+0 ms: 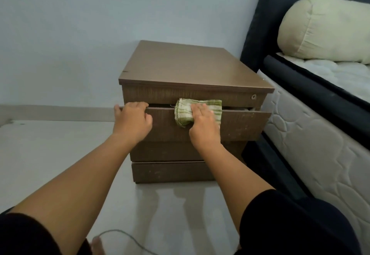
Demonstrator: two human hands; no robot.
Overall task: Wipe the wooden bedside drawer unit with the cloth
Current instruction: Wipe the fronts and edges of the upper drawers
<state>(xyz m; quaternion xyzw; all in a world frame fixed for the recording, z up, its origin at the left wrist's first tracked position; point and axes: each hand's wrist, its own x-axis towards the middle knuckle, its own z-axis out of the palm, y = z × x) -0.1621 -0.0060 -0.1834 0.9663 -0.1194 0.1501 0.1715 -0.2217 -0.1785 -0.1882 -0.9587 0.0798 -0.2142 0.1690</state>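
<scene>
On drawer front (236, 126): cloth (183, 112) lengthwise left-right (right hand (202, 122) pressing).

Matt wood-grain drawer unit (192, 70); woven striped cloth (184, 110).

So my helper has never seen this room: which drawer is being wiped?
Find the brown drawer unit beside the bed. The drawer is the one pulled out, just under the panel with the lock. The lower drawers are shut; only this one has the green cloth.
</scene>
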